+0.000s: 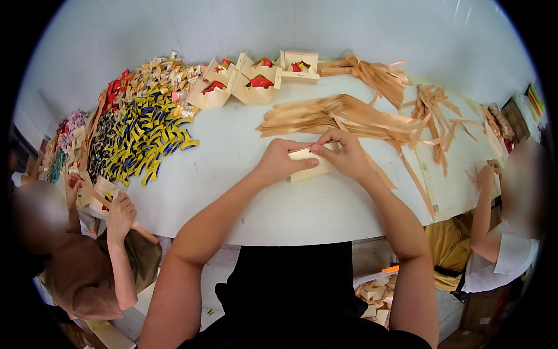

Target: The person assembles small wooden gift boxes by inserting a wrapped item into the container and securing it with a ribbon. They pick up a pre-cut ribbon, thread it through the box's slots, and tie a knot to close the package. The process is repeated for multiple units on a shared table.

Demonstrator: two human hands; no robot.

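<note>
Between my two hands is a small cream cardboard box (pixel 314 168), held just above the white table. My left hand (pixel 283 160) grips its left end, thumb across the front. My right hand (pixel 346 152) pinches the top edge at the right, with thumb and forefinger on the flap. The box looks closed along the top; its inside is hidden. Just beyond my hands lies a bundle of tan ribbons (pixel 331 111), with strands trailing to the right. Farther back stand several open cream boxes (pixel 256 92) with red and yellow wrapped sweets in them.
A large heap of yellow and blue wrapped sweets (pixel 148 131) covers the left side. More ribbons (pixel 378 75) lie at the back right. One co-worker (pixel 104 256) handles a box at left, another (pixel 494 244) at right. A bin of folded boxes (pixel 378 294) stands below the table edge.
</note>
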